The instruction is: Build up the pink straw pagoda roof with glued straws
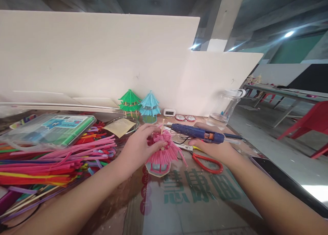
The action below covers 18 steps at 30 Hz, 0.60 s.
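In the middle of the table stands a small pink model pavilion (160,157) with a layered, fringed roof and a pale base. My left hand (139,144) closes around its roof from the left, with a thin wooden stick (162,125) rising at the top. My right hand (212,146) grips a dark blue glue gun (196,131), its nozzle pointing left towards the roof's tip. Whether nozzle and roof touch, I cannot tell. Beneath the right hand lie scissors (208,164) with red handles. Part of their blades is hidden.
Green (130,103) and light blue (150,106) model pavilions stand at the back beside a small digital timer (169,112). Colourful pipe cleaners (56,159) and a clear plastic case (48,130) crowd the left. A water bottle (222,108) and black phone-like slab (282,183) are right.
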Tool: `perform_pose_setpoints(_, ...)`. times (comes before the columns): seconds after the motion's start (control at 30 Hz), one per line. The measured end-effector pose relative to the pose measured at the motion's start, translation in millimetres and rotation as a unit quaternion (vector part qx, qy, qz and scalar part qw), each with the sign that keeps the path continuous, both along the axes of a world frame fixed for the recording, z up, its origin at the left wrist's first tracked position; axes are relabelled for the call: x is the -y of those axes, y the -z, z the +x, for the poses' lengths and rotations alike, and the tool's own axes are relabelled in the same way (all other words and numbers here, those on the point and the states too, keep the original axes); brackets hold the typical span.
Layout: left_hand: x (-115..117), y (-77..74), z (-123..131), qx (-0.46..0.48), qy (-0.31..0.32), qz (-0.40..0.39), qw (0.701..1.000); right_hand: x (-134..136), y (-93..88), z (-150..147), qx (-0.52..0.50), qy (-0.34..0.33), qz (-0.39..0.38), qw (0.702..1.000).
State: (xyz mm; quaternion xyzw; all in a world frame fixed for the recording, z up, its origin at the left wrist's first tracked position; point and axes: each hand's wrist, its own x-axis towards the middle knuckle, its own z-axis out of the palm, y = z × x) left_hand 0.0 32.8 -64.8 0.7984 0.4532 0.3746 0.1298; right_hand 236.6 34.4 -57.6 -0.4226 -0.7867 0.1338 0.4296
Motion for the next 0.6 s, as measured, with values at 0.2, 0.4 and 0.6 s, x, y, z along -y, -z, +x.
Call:
perform_pose_setpoints(0.2,-1,-0.3,0,-0.009,0.007,0.012,1.0,-4,5.9,1,0.006,0.008,0.008,1.0)
perform_pose_setpoints(0.4,-8,-5.2,-6,0.023,0.051,-0.019,0.998,-15,10.6,3,-0.063,0.002,-0.007,0.998)
perform_pose_setpoints(0.6,-12,-13.3,-12,0.03,0.05,-0.075,0.995,-50,12.6,22,-0.049,0.063,-0.121,0.989)
